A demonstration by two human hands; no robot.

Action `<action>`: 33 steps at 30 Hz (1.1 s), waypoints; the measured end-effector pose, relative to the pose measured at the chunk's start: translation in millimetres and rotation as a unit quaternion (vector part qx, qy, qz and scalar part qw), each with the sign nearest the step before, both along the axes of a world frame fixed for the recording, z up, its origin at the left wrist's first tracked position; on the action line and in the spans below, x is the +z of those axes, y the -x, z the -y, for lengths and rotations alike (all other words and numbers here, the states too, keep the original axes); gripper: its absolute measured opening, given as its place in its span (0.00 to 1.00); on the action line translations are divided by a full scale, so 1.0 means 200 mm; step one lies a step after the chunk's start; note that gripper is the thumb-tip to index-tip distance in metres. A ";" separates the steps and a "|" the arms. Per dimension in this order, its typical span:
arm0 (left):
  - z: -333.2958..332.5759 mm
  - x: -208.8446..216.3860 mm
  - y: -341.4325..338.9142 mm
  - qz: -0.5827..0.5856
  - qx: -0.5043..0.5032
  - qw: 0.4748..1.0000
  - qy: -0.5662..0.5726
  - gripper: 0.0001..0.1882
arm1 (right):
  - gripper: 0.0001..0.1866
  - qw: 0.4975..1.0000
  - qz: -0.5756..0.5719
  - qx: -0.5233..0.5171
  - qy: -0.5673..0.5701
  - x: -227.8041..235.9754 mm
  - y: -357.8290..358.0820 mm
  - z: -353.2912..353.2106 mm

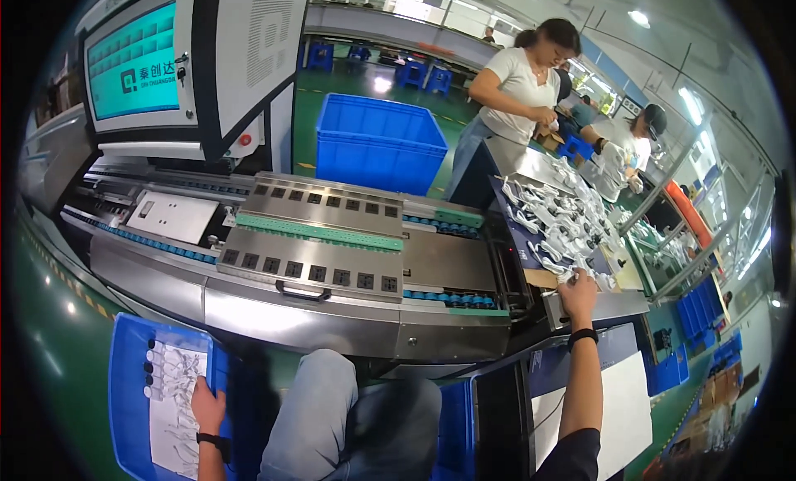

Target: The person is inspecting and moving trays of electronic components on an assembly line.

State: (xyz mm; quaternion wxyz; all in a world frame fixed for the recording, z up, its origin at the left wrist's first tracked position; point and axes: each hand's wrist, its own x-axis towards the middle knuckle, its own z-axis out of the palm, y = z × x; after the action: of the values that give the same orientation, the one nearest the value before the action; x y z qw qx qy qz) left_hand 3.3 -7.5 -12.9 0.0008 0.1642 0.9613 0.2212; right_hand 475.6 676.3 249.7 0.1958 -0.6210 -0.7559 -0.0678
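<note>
Left hand [209, 406]: positioned inside the blue bin [121, 390], at the right border of the white sheet; fingers partly curled; whether a cord is gripped cannot be told.
Right hand [577, 295]: positioned at the near edge of the desk [609, 305], against the near end of the heap; fingers bent downward, partly closed; the fingertips are too obscured to tell whether a part is held.
Wristbands: one black band [583, 337] on the right wrist; a second dark band [214, 440] on the left wrist.
White corded parts, heap [555, 216]: piled loosely across the desk, from near its far edge to near its near edge, cords tangled and overlapping.
White corded parts, bin [178, 398]: laid on the white sheet [166, 456]; cords extend toward the right side of the bin; dark and white ends [150, 368] are lined up along its left side.
Test line [332, 315]: steel-faced conveyor unit left of the desk; two rows of black sockets on its top plates, with a green strip [319, 231] between them; a black handle [303, 293] at the near edge.
Display [133, 62]: lit, blue-green, mounted in the cabinet at the far left of the line.
Blue crate [377, 149]: beyond the far edge of the line.
Co-worker [522, 87]: standing at the far left corner of the desk, white shirt, both hands raised together.
</note>
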 end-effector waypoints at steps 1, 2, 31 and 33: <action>-0.01 -0.01 0.00 -0.001 -0.003 1.000 -0.002 0.22 | 0.25 1.000 -0.018 0.009 -0.013 0.00 0.02 -0.01; -0.01 -0.01 0.01 -0.001 -0.005 1.000 -0.002 0.22 | 0.26 0.999 -0.036 0.017 -0.026 -0.01 0.03 -0.02; 0.09 -0.21 0.11 0.013 -0.003 0.999 0.048 0.35 | 0.20 0.986 -0.090 0.085 -0.111 -0.14 -0.07 -0.39; 0.05 -0.19 0.10 0.011 -0.005 0.999 0.039 0.35 | 0.18 0.972 -0.160 0.109 -0.134 -0.17 -0.14 -0.47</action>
State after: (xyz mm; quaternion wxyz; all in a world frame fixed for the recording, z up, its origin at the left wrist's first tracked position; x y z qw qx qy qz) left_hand -17.0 -18.1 -50.1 0.0187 0.1667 0.9682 0.1855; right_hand 503.7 770.9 215.0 0.4017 -0.5058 -0.7620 -0.0467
